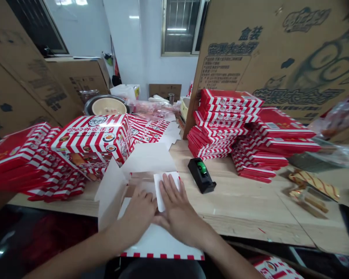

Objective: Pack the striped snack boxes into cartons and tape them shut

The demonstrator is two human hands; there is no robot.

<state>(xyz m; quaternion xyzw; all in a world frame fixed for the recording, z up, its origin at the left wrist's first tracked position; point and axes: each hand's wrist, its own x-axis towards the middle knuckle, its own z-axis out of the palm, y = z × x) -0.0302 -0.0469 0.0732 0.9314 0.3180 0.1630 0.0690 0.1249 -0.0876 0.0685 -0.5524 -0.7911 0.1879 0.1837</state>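
Note:
An unfolded cardboard box (159, 240), white inside with a red-and-white striped edge, lies in front of me at the table edge. Its white panels stand up at the left and far sides. My left hand (141, 213) has curled fingers closed at the box's inner fold; its fingertips are partly hidden. Flat on a small white flap (159, 193) lies my right hand (176, 211), fingers stretched out. The thumbs are close together near the flap's lower edge. A black tape dispenser (202, 180) with a green roll stands just right of the box.
Flat striped boxes (227, 116) are piled at the right rear, more (55, 170) at the left. A formed striped box (95, 135) sits by the left pile. Behind are printed sheets (151, 130) and a cream bowl (109, 106). Wrapped food (314, 186) lies far right.

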